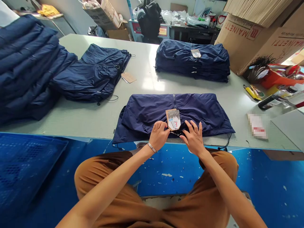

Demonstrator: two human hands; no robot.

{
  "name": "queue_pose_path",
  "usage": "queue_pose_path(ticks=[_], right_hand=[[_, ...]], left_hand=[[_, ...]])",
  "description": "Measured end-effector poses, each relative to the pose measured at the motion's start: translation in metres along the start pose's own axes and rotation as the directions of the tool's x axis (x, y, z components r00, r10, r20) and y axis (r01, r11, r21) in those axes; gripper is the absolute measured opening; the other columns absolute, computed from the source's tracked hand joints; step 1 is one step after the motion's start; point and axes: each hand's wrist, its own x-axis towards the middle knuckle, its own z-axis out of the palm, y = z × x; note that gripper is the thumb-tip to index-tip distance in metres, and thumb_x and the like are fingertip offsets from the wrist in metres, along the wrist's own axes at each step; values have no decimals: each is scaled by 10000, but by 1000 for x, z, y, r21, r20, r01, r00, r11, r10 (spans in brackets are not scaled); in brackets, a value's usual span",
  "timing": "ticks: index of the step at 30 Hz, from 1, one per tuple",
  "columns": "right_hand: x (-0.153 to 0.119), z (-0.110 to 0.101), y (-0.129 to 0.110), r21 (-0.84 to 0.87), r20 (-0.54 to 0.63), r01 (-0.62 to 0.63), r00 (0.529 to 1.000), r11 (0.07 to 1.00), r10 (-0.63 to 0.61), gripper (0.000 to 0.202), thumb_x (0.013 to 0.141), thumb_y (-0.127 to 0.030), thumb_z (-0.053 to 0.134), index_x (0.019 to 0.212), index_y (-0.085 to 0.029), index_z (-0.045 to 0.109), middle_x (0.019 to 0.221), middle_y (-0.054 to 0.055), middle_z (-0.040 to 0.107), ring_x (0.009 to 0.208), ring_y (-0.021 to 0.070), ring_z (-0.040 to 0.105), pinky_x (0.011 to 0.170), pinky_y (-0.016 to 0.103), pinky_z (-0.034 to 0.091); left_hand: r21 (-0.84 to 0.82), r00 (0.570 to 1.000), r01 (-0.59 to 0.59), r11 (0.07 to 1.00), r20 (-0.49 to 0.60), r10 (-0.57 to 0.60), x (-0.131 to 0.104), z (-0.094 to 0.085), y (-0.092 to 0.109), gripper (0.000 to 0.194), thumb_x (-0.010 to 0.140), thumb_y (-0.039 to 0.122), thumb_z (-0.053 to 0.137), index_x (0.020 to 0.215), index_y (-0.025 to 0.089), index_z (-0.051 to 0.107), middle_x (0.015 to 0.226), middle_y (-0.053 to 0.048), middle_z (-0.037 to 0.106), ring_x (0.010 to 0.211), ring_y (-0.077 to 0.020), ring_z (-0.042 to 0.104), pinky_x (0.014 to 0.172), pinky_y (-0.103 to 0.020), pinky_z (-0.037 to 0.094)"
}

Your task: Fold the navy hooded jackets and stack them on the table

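A folded navy jacket (147,110) lies at the table's near edge, its zipper running down the middle. On it rests a hang tag (174,119) with a printed picture. My left hand (159,135) is closed in a pinch at the tag's lower corner, on a thin black string (176,132). From the other side my right hand (194,137) meets the same string with thumb and index finger close together, its other fingers spread over the fabric. The fingertips partly hide the string. A black elastic cord (226,144) hangs from the jacket's right corner.
A stack of folded navy jackets (192,61) stands at the back. Another navy jacket (91,74) with a brown tag (128,78) lies left, beside a tall quilted pile (28,69). Right are cartons (247,41), a yellow cutter (252,92), a dark bottle (273,100) and an orange basket (273,79).
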Motion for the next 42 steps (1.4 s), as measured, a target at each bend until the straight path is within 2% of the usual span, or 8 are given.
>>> queue_pose_path(ticks=[6, 11, 17, 21, 26, 30, 36, 42], right_hand=[[6, 4, 1, 75, -40, 12, 999, 997, -9, 102, 881, -240, 625, 874, -193, 715, 1432, 123, 541, 1396, 324, 356, 1197, 674, 98], [11, -1, 2, 194, -95, -53, 993, 980, 72, 129, 893, -255, 599, 835, -229, 711, 1374, 73, 596, 1376, 317, 371, 1183, 680, 106], [17, -6, 6, 266, -82, -82, 991, 960, 107, 169, 919, -296, 555, 861, -247, 706, 1377, 48, 598, 1375, 307, 366, 1181, 675, 95], [19, -10, 5, 218, -94, -68, 991, 974, 90, 157, 916, -295, 562, 863, -237, 698, 1391, 54, 587, 1378, 309, 362, 1185, 671, 106], [25, -12, 2, 96, -94, -15, 995, 995, 24, 120, 862, -257, 611, 917, -218, 710, 1452, 92, 530, 1381, 330, 343, 1197, 671, 55], [33, -4, 4, 59, -152, -22, 988, 998, 31, 93, 801, -191, 625, 843, -216, 704, 1345, 94, 605, 1336, 325, 389, 1212, 643, 24], [33, 1, 8, 55, -239, 1, 971, 998, 12, 85, 794, -179, 611, 824, -224, 677, 1258, 89, 657, 1280, 301, 453, 1220, 622, 67], [27, 10, 19, -38, -216, 39, 975, 999, -46, 218, 871, -98, 477, 842, -221, 656, 1237, 87, 661, 1269, 240, 469, 1227, 597, 60]], left_hand=[[-51, 1000, 14, 999, 8, -13, -3, 1, 2, 192, 915, 165, 555, 789, 202, 695, 957, -93, 587, 1037, -261, 461, 935, -436, 427], [-74, 997, 59, 995, 49, -56, -2, 2, 0, 110, 873, 217, 640, 806, 205, 726, 979, -98, 589, 1047, -276, 473, 934, -462, 434], [-115, 993, 72, 991, 97, -61, 12, 4, 2, 70, 841, 236, 673, 813, 201, 726, 997, -97, 581, 1048, -275, 470, 937, -466, 441], [-88, 996, 74, 993, 54, -69, 23, 2, 1, 114, 808, 178, 656, 697, 190, 681, 919, -88, 572, 995, -264, 482, 910, -447, 453], [-82, 997, 76, 994, 1, -76, 34, -6, -2, 110, 831, 194, 611, 738, 195, 671, 938, -96, 573, 1019, -273, 486, 908, -465, 446], [-46, 999, 37, 998, 7, -37, 34, -7, -1, 118, 846, 195, 575, 782, 195, 673, 960, -107, 572, 1053, -290, 472, 932, -483, 433], [57, 999, -10, 998, 40, 8, 27, 0, 0, 60, 798, 181, 611, 802, 199, 669, 972, -116, 587, 1042, -304, 492, 973, -506, 414], [182, 998, -57, 982, 22, 54, 22, 11, -7, 154, 904, 158, 524, 843, 194, 661, 953, -114, 619, 946, -266, 518, 870, -443, 427]])
